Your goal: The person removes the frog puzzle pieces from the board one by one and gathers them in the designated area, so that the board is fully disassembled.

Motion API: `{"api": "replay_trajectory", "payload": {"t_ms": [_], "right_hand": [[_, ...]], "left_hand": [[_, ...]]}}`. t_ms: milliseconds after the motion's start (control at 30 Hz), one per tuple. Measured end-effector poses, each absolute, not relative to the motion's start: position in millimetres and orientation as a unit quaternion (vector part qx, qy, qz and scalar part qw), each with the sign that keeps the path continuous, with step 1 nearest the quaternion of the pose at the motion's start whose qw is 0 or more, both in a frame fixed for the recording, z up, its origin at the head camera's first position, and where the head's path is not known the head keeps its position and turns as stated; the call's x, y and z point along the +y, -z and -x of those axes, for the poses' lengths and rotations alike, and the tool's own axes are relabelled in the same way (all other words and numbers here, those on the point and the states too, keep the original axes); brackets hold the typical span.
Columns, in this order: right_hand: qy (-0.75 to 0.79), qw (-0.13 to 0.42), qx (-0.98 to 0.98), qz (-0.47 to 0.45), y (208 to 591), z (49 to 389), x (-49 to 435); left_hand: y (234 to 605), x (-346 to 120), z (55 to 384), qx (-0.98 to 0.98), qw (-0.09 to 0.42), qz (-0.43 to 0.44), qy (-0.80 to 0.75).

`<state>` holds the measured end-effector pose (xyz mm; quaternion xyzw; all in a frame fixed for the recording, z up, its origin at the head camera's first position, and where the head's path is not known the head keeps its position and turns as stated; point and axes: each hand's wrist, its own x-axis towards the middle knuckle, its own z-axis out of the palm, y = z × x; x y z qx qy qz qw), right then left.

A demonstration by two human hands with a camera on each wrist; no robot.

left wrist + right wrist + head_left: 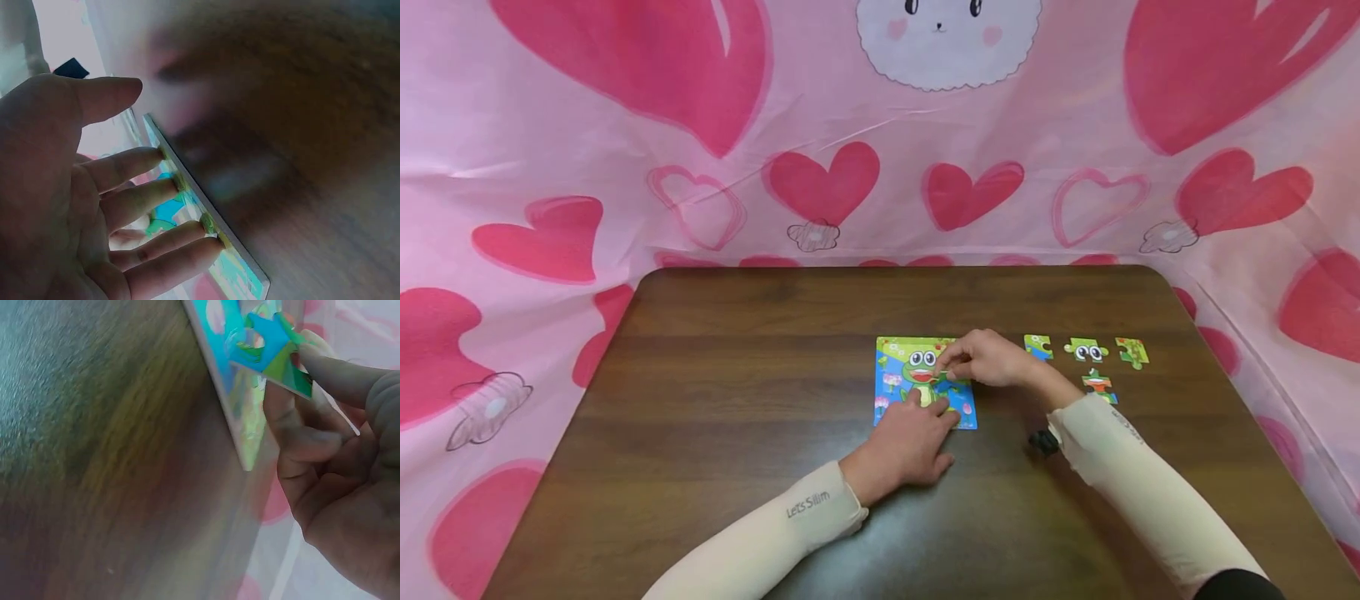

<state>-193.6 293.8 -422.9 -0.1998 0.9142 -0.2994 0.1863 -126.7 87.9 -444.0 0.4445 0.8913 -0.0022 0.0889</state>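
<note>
Right hand (988,360) has a puzzle piece (274,349) pinched over the frog board (891,365); left hand (904,442), fingers outstretched, could skid it pushing sideways.

Left hand (62,200): fingers extended, tips touching board (245,270) at its edge, thumb off it. Blue-green print shows between fingers. Brown table (331,194) alongside, blurred. Black item (72,68) beyond thumb, unclear.
</note>
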Motion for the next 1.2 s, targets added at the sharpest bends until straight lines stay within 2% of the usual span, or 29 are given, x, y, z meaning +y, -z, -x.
{"api": "replay_trajectory", "payload": {"t_ms": [233,467,767,933,1200], "right_hand": [[0.347,0.19,0.903,0.165,435.5,201.5,301.6],[0.345,0.182,0.907,0.159,432.0,201.6,296.6],[0.35,0.139,0.906,0.19,403.4,196.6,272.1],[0.381,0.149,0.895,0.179,383.7,200.9,264.8],[0.414,0.17,0.883,0.142,378.4,201.3,288.1]], "left_hand": [[442.7,92.5,122.9,0.889,0.093,-0.447,0.027],[439.5,92.0,123.7,0.89,0.081,-0.448,0.04],[440.5,90.7,123.6,0.895,0.054,-0.442,0.036],[443.8,89.8,121.0,0.893,0.064,-0.444,0.026],[443.5,88.7,122.5,0.895,0.083,-0.437,0.016]]}}
